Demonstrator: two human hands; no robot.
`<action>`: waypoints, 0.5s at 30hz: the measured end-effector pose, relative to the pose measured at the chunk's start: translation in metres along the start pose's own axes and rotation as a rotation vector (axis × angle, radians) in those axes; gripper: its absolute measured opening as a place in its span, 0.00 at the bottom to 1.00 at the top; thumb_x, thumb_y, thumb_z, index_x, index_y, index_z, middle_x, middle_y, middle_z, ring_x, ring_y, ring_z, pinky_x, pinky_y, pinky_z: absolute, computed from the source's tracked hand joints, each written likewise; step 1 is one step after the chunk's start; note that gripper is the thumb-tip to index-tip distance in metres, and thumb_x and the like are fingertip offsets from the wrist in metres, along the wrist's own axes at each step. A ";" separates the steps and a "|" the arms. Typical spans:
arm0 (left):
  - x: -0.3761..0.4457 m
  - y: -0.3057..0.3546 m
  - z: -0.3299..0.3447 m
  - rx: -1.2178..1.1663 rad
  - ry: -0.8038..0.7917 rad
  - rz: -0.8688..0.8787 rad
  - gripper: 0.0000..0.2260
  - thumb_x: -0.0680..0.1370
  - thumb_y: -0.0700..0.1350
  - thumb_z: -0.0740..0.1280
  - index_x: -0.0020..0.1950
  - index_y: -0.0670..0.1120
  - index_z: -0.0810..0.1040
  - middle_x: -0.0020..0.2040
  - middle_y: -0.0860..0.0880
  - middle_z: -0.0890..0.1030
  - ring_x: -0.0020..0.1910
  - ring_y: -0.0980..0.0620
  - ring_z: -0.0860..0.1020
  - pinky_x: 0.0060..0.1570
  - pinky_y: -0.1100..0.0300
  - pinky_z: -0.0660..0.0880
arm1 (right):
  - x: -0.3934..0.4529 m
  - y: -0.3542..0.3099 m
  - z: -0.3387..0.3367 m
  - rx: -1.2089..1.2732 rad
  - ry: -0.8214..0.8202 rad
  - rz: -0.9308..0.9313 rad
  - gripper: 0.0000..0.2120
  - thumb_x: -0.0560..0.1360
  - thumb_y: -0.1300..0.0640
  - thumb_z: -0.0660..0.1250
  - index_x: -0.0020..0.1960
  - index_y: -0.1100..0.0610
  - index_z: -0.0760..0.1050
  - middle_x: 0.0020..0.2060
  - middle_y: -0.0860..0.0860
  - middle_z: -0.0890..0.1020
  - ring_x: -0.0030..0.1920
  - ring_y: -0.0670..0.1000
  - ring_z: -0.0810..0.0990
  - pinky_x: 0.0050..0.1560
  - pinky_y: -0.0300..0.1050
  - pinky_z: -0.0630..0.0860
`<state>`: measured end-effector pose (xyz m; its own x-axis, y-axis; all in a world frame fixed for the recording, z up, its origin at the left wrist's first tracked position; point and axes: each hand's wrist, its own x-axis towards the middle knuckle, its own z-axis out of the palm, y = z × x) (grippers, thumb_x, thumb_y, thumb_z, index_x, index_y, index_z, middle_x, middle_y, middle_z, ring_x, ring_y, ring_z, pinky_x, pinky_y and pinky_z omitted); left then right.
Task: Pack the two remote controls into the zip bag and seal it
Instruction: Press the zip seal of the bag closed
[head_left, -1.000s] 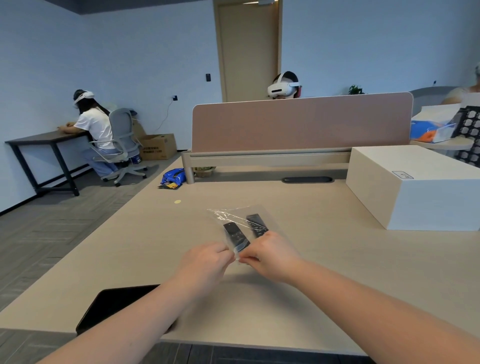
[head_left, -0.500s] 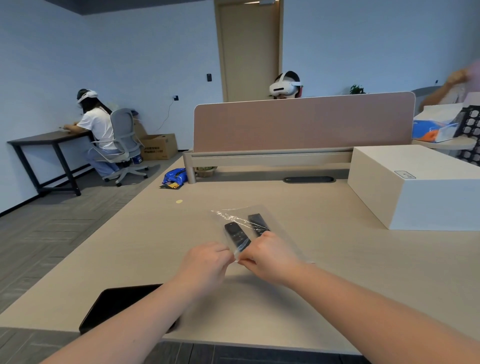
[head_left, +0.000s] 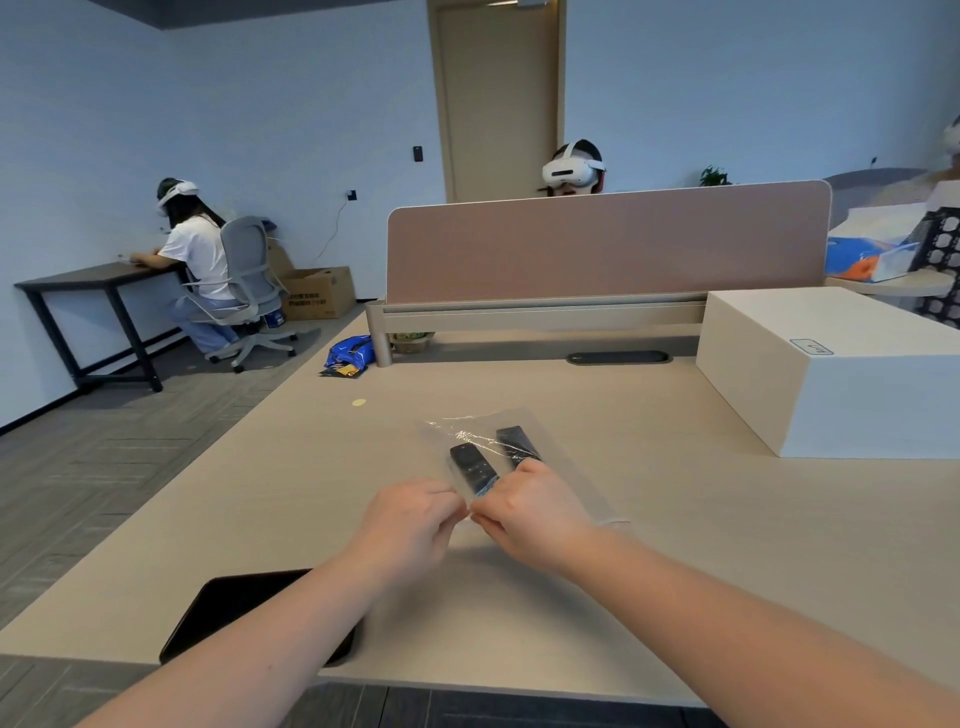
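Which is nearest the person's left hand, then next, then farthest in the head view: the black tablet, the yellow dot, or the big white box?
From the left hand:
1. Black tablet, near desk edge, lower left.
2. Yellow dot, farther up the desk.
3. White box, far right.

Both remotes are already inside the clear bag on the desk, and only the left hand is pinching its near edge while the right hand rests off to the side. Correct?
Not quite. In the head view both hands pinch the near edge of the bag: the left hand and the right hand meet there. The rest holds: both remotes lie inside, on the desk.
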<state>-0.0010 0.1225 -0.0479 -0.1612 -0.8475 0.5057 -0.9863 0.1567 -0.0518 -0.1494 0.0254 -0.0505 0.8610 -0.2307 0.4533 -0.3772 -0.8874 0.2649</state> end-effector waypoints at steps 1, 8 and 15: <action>0.000 -0.001 0.001 0.002 -0.001 0.001 0.11 0.70 0.48 0.59 0.34 0.50 0.80 0.30 0.55 0.80 0.30 0.51 0.80 0.22 0.68 0.72 | 0.000 -0.001 -0.001 -0.008 -0.007 -0.005 0.11 0.67 0.50 0.67 0.27 0.49 0.76 0.19 0.47 0.77 0.23 0.48 0.76 0.31 0.36 0.69; -0.001 -0.002 0.005 -0.018 -0.002 0.015 0.11 0.71 0.48 0.59 0.34 0.50 0.80 0.31 0.54 0.81 0.31 0.51 0.80 0.23 0.67 0.74 | -0.003 -0.003 -0.001 -0.052 -0.025 -0.040 0.09 0.62 0.53 0.72 0.26 0.50 0.75 0.19 0.47 0.76 0.23 0.47 0.76 0.33 0.38 0.68; -0.001 -0.006 0.003 -0.023 0.022 0.001 0.11 0.71 0.49 0.58 0.35 0.51 0.80 0.31 0.55 0.81 0.31 0.51 0.80 0.24 0.67 0.72 | -0.003 -0.003 0.003 -0.020 -0.044 0.019 0.09 0.59 0.54 0.76 0.27 0.50 0.75 0.19 0.46 0.76 0.23 0.48 0.76 0.31 0.37 0.70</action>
<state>0.0046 0.1211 -0.0505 -0.1613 -0.8358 0.5248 -0.9849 0.1698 -0.0323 -0.1503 0.0278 -0.0549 0.8678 -0.2646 0.4206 -0.3996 -0.8748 0.2740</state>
